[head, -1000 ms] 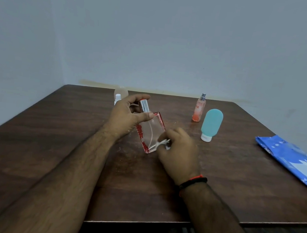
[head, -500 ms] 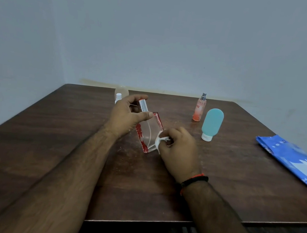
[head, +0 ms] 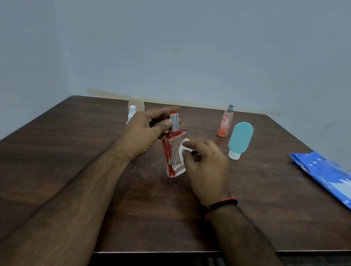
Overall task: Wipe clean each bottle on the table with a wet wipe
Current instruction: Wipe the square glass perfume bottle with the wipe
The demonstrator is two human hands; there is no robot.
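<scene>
My left hand point(head: 143, 132) grips the silver cap of a clear glass perfume bottle with red edges point(head: 173, 154), held nearly upright above the middle of the brown table point(head: 57, 174). My right hand point(head: 206, 168) pinches a small white wet wipe point(head: 183, 149) and presses it against the bottle's right side near the top. A slim orange spray bottle point(head: 226, 122) and an upside-down teal tube point(head: 239, 139) stand at the back right. A pale round bottle with a white cap point(head: 134, 108) stands behind my left hand, partly hidden.
A blue wet-wipe pack point(head: 334, 182) lies at the table's right edge. The wall runs close behind the table's far edge. The table's front edge is near my forearms.
The bottle has tipped from a slant to nearly upright. My right hand has slid the wipe from the bottle's lower side up toward its shoulder.
</scene>
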